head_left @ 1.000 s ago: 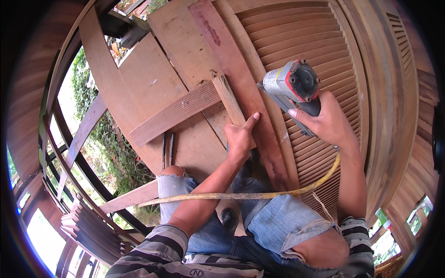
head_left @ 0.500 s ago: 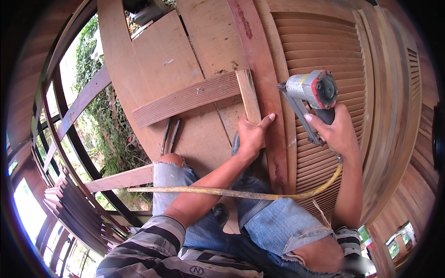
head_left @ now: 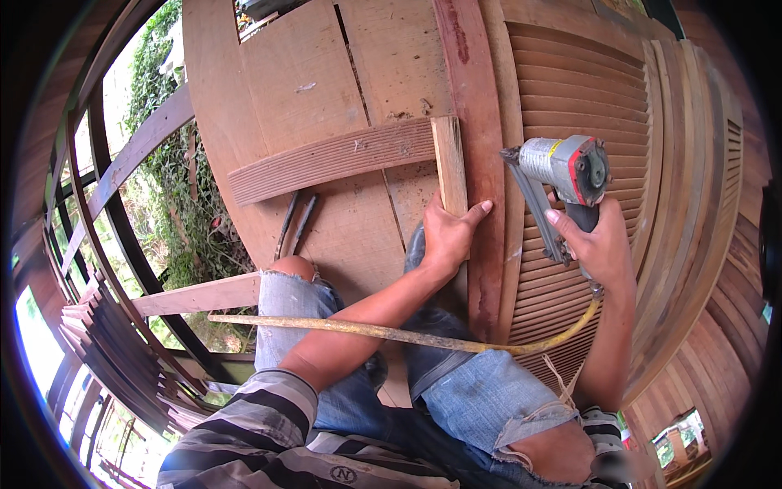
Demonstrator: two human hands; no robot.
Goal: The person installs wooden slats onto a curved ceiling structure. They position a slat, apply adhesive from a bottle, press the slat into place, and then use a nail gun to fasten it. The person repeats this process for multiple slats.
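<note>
My left hand (head_left: pixel 450 236) is closed round the lower part of a short, pale wood strip (head_left: pixel 450 159), its thumb reaching onto a long reddish plank (head_left: pixel 481 122). The strip stands along the plank's left side, its upper end beside the end of a grooved brown board (head_left: pixel 326 165). In my right hand (head_left: pixel 601 246) is a pneumatic nail gun (head_left: pixel 574 169), gripped by its dark handle. The gun's nose points left, close to the plank's right side and above the frame of a slatted louver panel (head_left: pixel 578 106). A yellow air hose (head_left: pixel 407 332) runs from the handle across my legs.
Two dark, slim handles (head_left: pixel 296 224) of a tool poke out from under the grooved board. Plywood sheets (head_left: pixel 301 90) lie beneath, with a cut-out at the far end. Stacked slats (head_left: pixel 110 350) lean at the left, by an open frame with greenery outside.
The view has shifted slightly, so the plank and louver panel appear farther right. Both hands keep their holds, and the nail gun stays near the plank.
</note>
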